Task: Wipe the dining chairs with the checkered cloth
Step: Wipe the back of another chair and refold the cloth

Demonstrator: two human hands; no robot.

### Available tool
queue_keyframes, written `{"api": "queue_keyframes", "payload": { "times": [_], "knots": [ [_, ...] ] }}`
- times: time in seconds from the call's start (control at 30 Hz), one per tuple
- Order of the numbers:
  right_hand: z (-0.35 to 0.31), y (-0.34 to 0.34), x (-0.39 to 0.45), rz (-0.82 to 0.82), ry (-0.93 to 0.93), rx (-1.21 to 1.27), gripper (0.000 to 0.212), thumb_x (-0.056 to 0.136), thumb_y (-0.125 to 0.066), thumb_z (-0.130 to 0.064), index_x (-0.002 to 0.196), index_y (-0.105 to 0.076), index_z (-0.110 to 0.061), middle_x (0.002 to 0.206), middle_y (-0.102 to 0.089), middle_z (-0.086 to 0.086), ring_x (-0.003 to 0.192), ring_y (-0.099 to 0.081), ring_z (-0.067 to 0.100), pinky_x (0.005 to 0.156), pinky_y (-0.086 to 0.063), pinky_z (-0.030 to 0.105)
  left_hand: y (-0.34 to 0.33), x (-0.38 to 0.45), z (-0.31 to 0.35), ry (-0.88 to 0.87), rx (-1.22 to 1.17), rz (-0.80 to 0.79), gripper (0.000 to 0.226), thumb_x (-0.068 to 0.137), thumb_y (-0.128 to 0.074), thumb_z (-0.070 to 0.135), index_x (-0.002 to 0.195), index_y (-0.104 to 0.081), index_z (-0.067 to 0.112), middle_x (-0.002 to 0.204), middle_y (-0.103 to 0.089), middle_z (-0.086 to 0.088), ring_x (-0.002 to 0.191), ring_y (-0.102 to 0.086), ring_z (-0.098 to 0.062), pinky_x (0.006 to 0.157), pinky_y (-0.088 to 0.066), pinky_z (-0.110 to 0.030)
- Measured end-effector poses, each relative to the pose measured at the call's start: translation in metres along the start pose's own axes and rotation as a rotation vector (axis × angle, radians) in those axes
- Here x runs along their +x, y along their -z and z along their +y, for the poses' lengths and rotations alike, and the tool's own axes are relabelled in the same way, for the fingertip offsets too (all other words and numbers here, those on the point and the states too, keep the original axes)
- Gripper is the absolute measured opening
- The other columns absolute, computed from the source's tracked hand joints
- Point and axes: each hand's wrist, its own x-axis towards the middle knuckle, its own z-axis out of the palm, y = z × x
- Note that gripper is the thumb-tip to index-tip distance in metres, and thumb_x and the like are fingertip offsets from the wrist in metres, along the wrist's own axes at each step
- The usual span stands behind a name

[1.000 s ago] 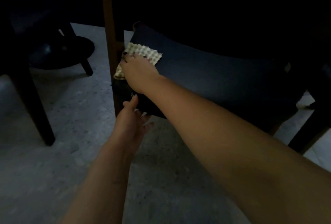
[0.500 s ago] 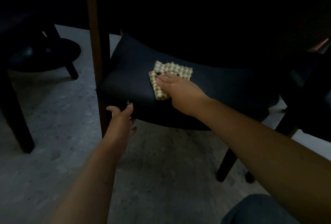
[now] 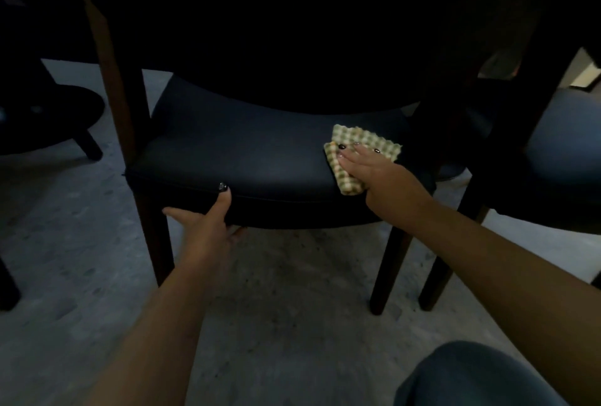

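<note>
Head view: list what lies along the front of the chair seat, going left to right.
Left front chair leg → left hand gripping the seat's front edge → bare dark seat cushion → checkered cloth under the right hand → right front chair leg.

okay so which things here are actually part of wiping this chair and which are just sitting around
In use: checkered cloth, dark chair seat, right hand pressing the cloth, left hand holding the seat's front edge.
Sitting around: neighbouring chair at right, round stool at left.
</note>
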Motion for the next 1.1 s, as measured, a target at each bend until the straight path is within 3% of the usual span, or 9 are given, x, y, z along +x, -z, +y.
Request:
{"api": "queue_keyframes", "payload": {
  "times": [0.33,0.43,0.5,0.6,0.7,0.8,0.9,1.0,1.1],
  "knots": [
    [0.021,-0.01,-0.047,0.174,-0.242,0.094,0.073,0.08,-0.044,0.017,0.147,-0.03,-0.009,0.156,-0.021,0.004,0.144,-0.006,0.011,0.113,-0.004,0.02,0.004,0.003,-0.007,-0.02,0.063,-0.003,0.103,0.094,-0.061,0.033,0.145,0.028,0.039,0.152,-0.036,-0.005,0.105,-0.063,-0.018,0.102,-0.045,-0.045],
    [0.018,-0.011,-0.067,0.286,-0.31,0.228,0.06,0.083,-0.049,0.018,0.14,-0.039,0.001,0.147,-0.037,0.018,0.138,-0.034,0.029,0.113,-0.02,0.023,0.011,0.003,-0.009,-0.028,0.244,0.035,0.103,0.091,-0.063,0.038,0.148,0.022,0.036,0.156,-0.027,-0.007,0.134,-0.043,-0.028,0.112,-0.034,-0.05],
    [0.009,-0.004,-0.08,0.397,-0.39,0.378,0.049,0.087,-0.051,0.015,0.133,-0.051,-0.003,0.128,-0.056,0.016,0.115,-0.056,0.027,0.095,-0.038,0.015,0.01,-0.001,-0.007,-0.063,0.455,0.127,0.098,0.089,-0.064,0.04,0.153,0.01,0.028,0.156,-0.025,-0.01,0.14,-0.031,-0.029,0.113,-0.027,-0.043],
    [-0.02,0.025,-0.086,0.488,-0.385,0.504,0.04,0.092,-0.055,-0.002,0.124,-0.058,-0.027,0.104,-0.067,-0.013,0.088,-0.065,-0.001,0.076,-0.044,0.002,0.008,-0.014,0.007,-0.242,0.582,0.232,0.087,0.089,-0.066,0.027,0.154,-0.009,0.014,0.154,-0.023,-0.018,0.138,-0.031,-0.034,0.108,-0.029,-0.036],
    [-0.054,0.073,-0.081,0.493,-0.298,0.71,0.043,0.09,-0.053,-0.007,0.104,-0.059,-0.048,0.083,-0.065,-0.035,0.08,-0.065,-0.009,0.064,-0.047,0.003,0.004,-0.034,0.031,-0.444,0.56,0.166,0.066,0.09,-0.063,0.01,0.146,-0.029,0.007,0.147,-0.037,-0.018,0.131,-0.044,-0.032,0.107,-0.041,-0.049],
    [-0.079,0.125,-0.074,0.394,-0.208,0.773,0.046,0.085,-0.046,0.006,0.079,-0.067,-0.033,0.07,-0.068,-0.023,0.066,-0.065,-0.004,0.055,-0.049,0.011,-0.008,-0.069,0.067,-0.602,0.362,-0.062,0.048,0.092,-0.053,-0.006,0.134,-0.049,0.018,0.13,-0.057,0.004,0.12,-0.057,-0.013,0.099,-0.049,-0.035],
    [-0.096,0.18,-0.068,0.255,-0.121,0.866,0.032,0.084,-0.047,0.01,0.067,-0.068,-0.007,0.068,-0.07,0.003,0.062,-0.066,0.011,0.052,-0.051,0.021,-0.028,-0.102,0.123,-0.865,0.333,-0.222,0.037,0.087,-0.054,-0.005,0.116,-0.061,0.017,0.114,-0.067,0.004,0.107,-0.065,-0.014,0.088,-0.052,-0.021],
    [-0.111,0.233,-0.063,0.244,-0.064,1.039,0.036,0.084,-0.044,0.016,0.073,-0.071,-0.005,0.07,-0.073,-0.002,0.065,-0.068,0.004,0.05,-0.048,0.01,-0.05,-0.128,0.186,-1.078,0.33,-0.256,0.034,0.083,-0.053,-0.002,0.108,-0.064,0.018,0.105,-0.07,0.001,0.097,-0.069,-0.013,0.081,-0.052,-0.017],
    [-0.119,0.286,-0.054,0.354,0.001,1.154,0.045,0.08,-0.044,0.015,0.07,-0.074,-0.017,0.068,-0.073,-0.002,0.063,-0.069,0.007,0.051,-0.052,0.017,-0.072,-0.148,0.242,-1.282,0.319,-0.316,0.028,0.083,-0.054,-0.002,0.103,-0.064,0.015,0.099,-0.07,-0.001,0.09,-0.069,-0.015,0.078,-0.053,-0.02]
  ]
}}
